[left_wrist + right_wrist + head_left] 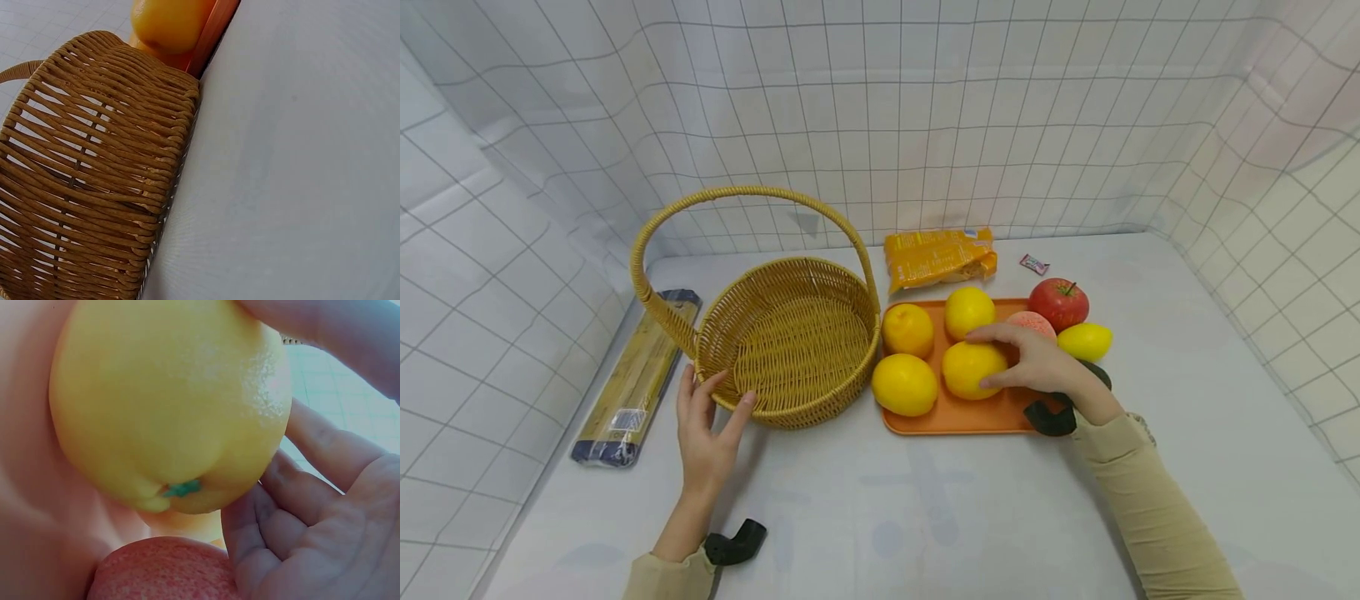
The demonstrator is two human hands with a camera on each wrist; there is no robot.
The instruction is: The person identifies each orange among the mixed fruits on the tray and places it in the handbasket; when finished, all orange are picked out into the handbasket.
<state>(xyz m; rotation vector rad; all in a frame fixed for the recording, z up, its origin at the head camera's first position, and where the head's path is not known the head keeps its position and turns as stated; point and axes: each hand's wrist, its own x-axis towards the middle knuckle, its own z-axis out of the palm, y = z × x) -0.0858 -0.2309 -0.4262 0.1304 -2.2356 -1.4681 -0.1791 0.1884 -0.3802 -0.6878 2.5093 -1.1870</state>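
Observation:
My right hand [1033, 362] grips a round yellow fruit [972, 369] on an orange tray [917, 423], thumb on one side and fingers on the other. In the right wrist view, this yellow fruit [169, 406] shows a dimple with a small green stem mark, and a pinkish-red fruit [165, 572] lies below it. My left hand [707, 437] rests at the near-left rim of a woven basket [797, 350], fingers spread and touching the rim. The basket has a tall arched handle and nothing inside. Only its woven side [94, 169] shows in the left wrist view; that hand is hidden there.
More yellow fruits [905, 385] share the tray with a pink fruit [1032, 323]. A red apple [1058, 303] and a lemon [1085, 342] sit at its right edge. Behind are an orange snack bag [940, 258] and a small wrapped candy [1034, 264]. A long flat package [636, 379] lies left.

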